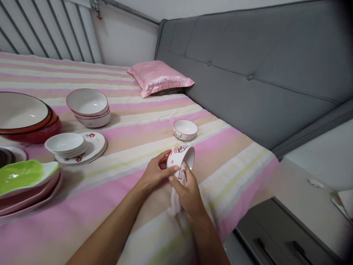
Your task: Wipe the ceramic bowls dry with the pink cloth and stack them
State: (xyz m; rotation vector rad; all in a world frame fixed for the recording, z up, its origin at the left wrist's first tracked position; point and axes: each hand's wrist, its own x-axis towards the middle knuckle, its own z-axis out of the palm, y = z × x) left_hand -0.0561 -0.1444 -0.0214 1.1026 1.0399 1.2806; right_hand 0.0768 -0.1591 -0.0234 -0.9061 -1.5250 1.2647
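Tilted on its side above the bed, a white bowl (176, 156) with a red rim and a floral print is gripped by my left hand (157, 170). My right hand (189, 189) pinches a pale pink cloth (176, 200) against the near side of the bowl's rim, and the cloth's loose end hangs below. Some fingertips of the right hand are hidden by the bowl and cloth. Just beyond my hands, a second small red-rimmed bowl (185, 129) sits upright on the striped bedspread (132, 228).
To the left stand stacked red-rimmed bowls (92, 120), small white dishes (64, 142) on floral plates (96, 141), large orange and red bowls (35, 136), and a green leaf-shaped dish (24, 176) on pink dishes. A pink pillow (160, 77) lies by the grey headboard (234, 55); a nightstand (303, 184) is right.
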